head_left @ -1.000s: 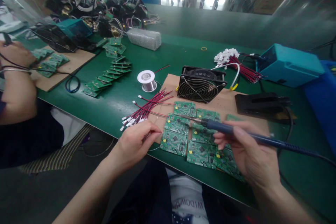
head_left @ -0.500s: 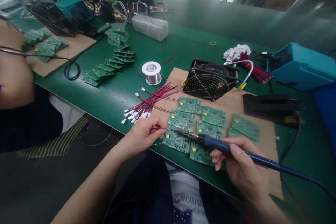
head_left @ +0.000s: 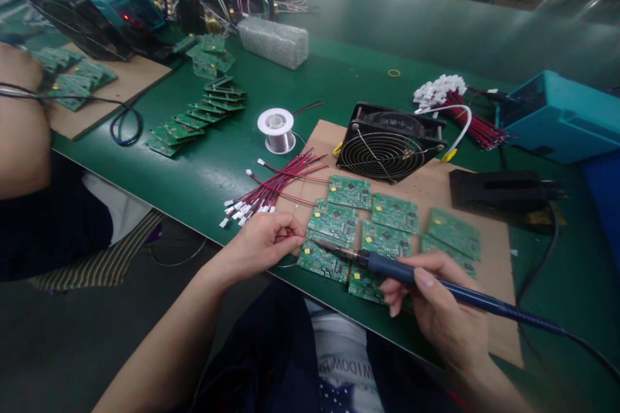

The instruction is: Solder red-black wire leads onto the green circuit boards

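My left hand [head_left: 265, 240] is closed in a pinch on a thin red wire [head_left: 285, 237], its end by the left edge of a green circuit board [head_left: 325, 259]. In my right hand [head_left: 438, 300] is a dark blue soldering iron [head_left: 392, 268], held like a pen. Its tip reaches over that board, close to my left fingertips; whether it touches the wire I cannot tell. Several more circuit boards [head_left: 349, 192] lie in rows on a brown board [head_left: 494, 310]. Beside my left hand is a bundle of red and black wires [head_left: 285, 184] with white connectors.
Behind the boards stands a black fan [head_left: 387, 142], with a solder spool [head_left: 276, 131] to its left. At the right are a black iron holder [head_left: 498, 197], a teal box [head_left: 557, 116] and more connector wires [head_left: 440, 91]. Another person's arm [head_left: 22, 122] is at far left.
The soldering iron and my right hand have shifted slightly left, the tip staying near my left fingers. My left hand keeps its pinch. The view has moved slightly.
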Demonstrator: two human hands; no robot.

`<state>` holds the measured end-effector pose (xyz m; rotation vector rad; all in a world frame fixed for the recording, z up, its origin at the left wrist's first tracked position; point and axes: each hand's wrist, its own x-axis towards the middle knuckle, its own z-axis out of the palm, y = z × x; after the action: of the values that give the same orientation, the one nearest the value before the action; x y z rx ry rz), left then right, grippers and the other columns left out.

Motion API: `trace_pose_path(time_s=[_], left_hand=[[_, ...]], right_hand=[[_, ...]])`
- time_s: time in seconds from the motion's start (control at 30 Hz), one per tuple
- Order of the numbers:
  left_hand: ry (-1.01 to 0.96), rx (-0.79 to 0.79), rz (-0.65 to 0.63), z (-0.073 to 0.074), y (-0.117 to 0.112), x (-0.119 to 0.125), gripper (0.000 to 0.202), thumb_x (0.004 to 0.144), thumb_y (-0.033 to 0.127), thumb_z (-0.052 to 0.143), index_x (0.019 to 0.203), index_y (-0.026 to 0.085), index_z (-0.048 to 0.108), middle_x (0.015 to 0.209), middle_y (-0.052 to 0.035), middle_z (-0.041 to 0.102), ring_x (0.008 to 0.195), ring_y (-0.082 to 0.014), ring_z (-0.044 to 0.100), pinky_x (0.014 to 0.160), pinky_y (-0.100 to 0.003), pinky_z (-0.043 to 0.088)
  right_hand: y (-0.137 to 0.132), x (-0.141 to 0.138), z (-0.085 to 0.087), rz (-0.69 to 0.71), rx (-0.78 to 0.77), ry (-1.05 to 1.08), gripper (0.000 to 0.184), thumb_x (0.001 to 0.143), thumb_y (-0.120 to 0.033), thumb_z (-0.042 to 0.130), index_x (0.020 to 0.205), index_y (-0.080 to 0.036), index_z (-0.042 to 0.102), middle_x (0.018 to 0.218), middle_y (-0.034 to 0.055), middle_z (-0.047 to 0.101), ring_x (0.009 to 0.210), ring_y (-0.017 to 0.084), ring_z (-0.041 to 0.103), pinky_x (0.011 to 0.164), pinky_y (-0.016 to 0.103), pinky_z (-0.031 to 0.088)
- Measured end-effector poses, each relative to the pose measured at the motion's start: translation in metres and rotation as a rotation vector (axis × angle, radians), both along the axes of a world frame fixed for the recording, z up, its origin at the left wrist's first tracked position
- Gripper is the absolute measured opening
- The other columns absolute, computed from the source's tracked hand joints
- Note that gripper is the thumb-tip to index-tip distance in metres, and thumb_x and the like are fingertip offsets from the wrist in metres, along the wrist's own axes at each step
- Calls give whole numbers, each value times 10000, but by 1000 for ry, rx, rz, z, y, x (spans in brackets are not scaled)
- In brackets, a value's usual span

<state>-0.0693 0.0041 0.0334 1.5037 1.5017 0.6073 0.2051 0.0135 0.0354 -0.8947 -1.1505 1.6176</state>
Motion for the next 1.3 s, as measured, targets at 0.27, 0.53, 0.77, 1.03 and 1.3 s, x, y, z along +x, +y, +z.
trace_pose_path(time_s=[0.27,0.53,0.77,1.03,1.3], left_hand=[[-21,-16,10,-2,-1,-1,193,812,316,561,754,146,632,585,9,595,509,-91,480,484,-207,336],[2,1,13,-1,0,1,189,792,317,564,740,151,638,582,16,584,512,-89,474,488,-205,337],[9,-4,20,-3,-2,0,211,797,339,556,747,151,638,586,13,580,516,-92,479,488,-207,344],[6,5,15,-2,1,1,196,792,323,557,741,150,634,573,16,585,501,-87,471,485,-208,343],[16,20,16,-3,0,0,180,789,312,561,734,156,631,564,25,559,498,-79,448,480,-208,328]], right_hand=[[-2,1,-4,34,19,-3,94,945,-256,629,956,-211,710,714,46,742,556,155,692,463,204,579],[-1,-1,-5,18,28,-29,98,938,-269,639,948,-195,703,709,52,736,560,158,689,464,205,578],[-3,0,-6,17,37,-44,98,938,-278,640,950,-201,701,708,46,735,553,155,686,457,203,574],[-2,0,-7,25,20,-54,105,935,-293,646,938,-202,698,701,45,735,549,157,687,463,209,577],[-9,-5,0,-47,-5,-134,186,893,-362,691,894,-176,684,665,56,720,517,168,668,432,222,557]])
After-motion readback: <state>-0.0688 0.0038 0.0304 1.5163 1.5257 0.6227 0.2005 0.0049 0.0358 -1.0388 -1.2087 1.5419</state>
